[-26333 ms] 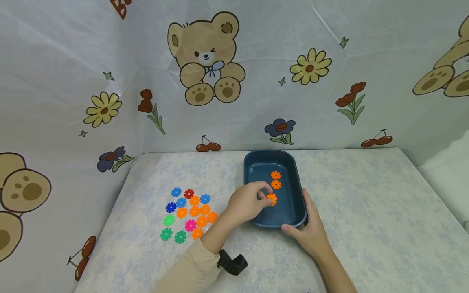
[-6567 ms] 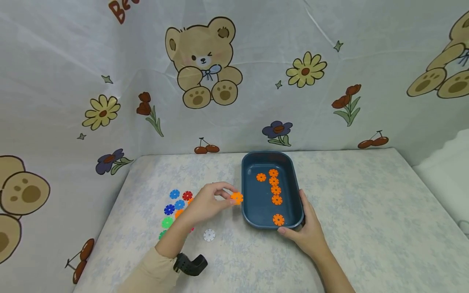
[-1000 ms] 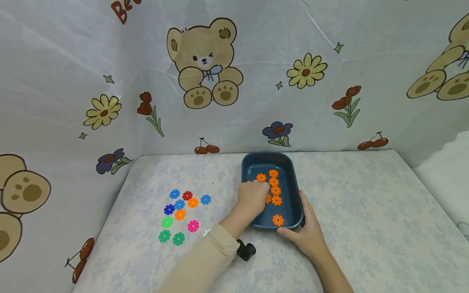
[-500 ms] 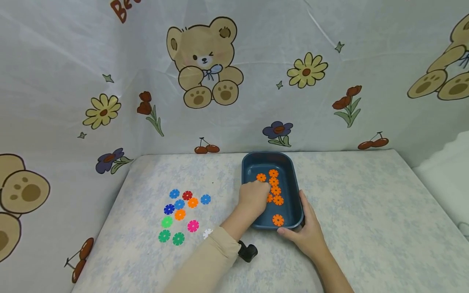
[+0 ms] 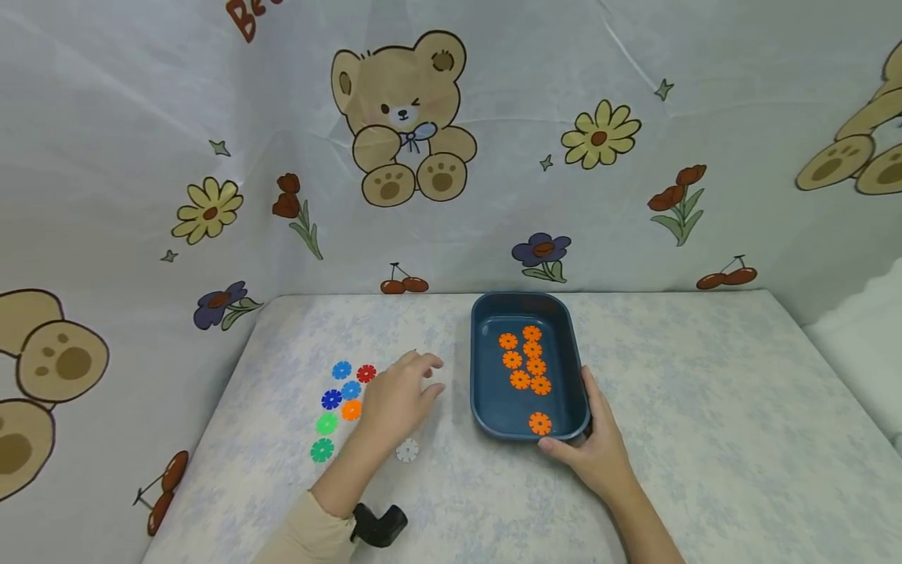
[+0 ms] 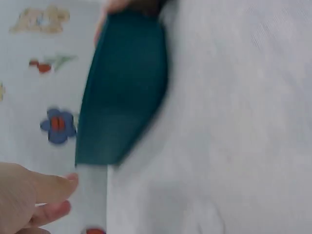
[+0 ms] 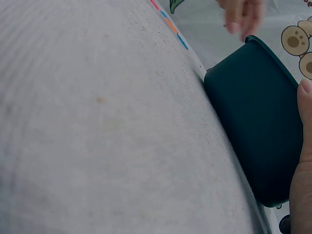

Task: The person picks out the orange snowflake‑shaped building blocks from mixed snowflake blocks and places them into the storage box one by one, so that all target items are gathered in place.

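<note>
My left hand (image 5: 396, 398) hovers over the right part of a group of notched, flower-shaped plastic discs, thumb and fingers apart and nothing between them. It hides some of those discs. A dark blue rectangular tray (image 5: 499, 411) stands to its right, with several orange discs (image 5: 536, 366) lying flat inside. At the tray's near right corner my right hand (image 5: 599, 446) grips the wall, thumb at the front rim and fingers along the side. In the right wrist view the tray's outer wall (image 7: 253, 122) shows beside that thumb (image 7: 306, 122).
Left of the tray lie a red disc (image 5: 366, 374), an orange disc (image 5: 351, 410), a dark blue disc (image 5: 332, 399), green discs (image 5: 322, 450) and a clear disc (image 5: 407, 450). A bear-printed cloth (image 5: 493, 235) rises behind the table.
My left hand has left the tray and moved left over the loose discs. More orange discs lie in the tray than 6.6 seconds ago. My right hand keeps its place at the tray corner.
</note>
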A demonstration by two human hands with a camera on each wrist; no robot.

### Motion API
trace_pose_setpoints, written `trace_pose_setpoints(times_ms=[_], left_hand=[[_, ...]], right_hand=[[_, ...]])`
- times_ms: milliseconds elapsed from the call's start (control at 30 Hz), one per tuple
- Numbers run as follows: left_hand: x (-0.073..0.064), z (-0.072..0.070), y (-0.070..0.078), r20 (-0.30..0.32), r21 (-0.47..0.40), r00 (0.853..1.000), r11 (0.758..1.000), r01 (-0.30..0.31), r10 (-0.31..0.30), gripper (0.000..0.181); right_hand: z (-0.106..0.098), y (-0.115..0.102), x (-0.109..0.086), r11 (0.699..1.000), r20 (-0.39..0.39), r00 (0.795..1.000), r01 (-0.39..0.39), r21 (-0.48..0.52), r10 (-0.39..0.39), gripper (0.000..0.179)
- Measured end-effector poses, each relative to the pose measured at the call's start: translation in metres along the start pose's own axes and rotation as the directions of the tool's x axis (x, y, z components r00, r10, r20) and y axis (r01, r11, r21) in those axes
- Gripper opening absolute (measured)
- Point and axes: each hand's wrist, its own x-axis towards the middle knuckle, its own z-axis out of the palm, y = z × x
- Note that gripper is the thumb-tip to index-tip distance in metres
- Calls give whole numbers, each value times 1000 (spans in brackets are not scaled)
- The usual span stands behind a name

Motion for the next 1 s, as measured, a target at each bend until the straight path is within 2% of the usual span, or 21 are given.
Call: trace_pose_setpoints(times_ms=[133, 233, 300, 400, 567, 800, 1000], left_hand=[[-9, -5, -44, 20, 32, 994, 994, 105, -105, 36], [-16, -5, -71, 37, 54, 982, 982, 183, -185, 40], [-22, -5, -86, 53, 69, 969, 969, 237, -241, 43], [-30, -6, -101, 70, 75, 953, 955, 289, -294, 47], [-32, -7, -107, 92, 58, 947, 951, 303, -307, 44], [-31, -4, -106, 124, -36, 944, 950, 312, -305, 43], [-38, -4, -109, 130, 2, 932, 940, 341, -338, 37]], right_hand=[[-1, 1, 0, 1000, 3, 1000, 1, 9, -1, 127], [0, 1, 0, 1000, 6, 1000, 5, 13, -5, 127], [1, 2, 0, 1000, 7, 1000, 9, 18, -9, 127], [1, 3, 0, 1000, 9, 1000, 15, 26, -15, 128], [0, 3, 0, 1000, 5, 1000, 11, 24, -11, 127], [0, 3, 0, 1000, 10, 1000, 6, 31, -6, 126], [-1, 1, 1, 1000, 5, 1000, 2, 10, -2, 127]])
